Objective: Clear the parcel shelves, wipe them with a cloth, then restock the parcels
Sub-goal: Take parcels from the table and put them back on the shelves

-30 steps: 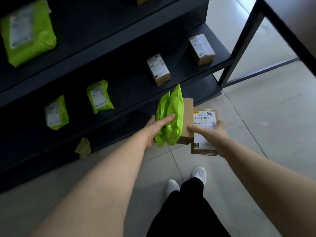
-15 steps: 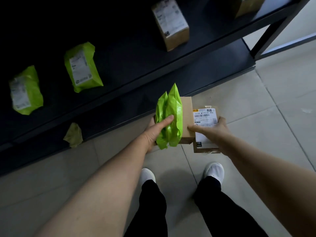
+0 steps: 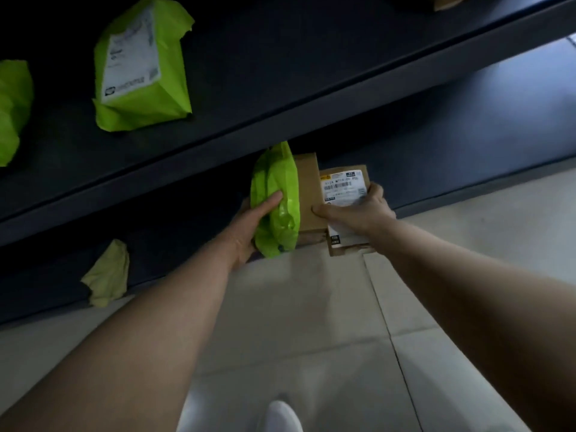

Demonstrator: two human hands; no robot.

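Between both hands I hold a small stack of parcels at the front edge of the bottom shelf. My left hand presses a green mailer bag against a plain cardboard box. My right hand grips a labelled cardboard box on the stack's right side. A crumpled yellow-green cloth lies on the bottom shelf at the left. On the shelf above lie a green labelled mailer and part of another green mailer.
The dark shelf unit fills the top and left. A cardboard box corner shows at the top right. Pale floor tiles spread below, with my white shoe at the bottom edge.
I have leaned down and forward. The held stack moved from over the floor to the mouth of the bottom shelf. Both grips are unchanged.
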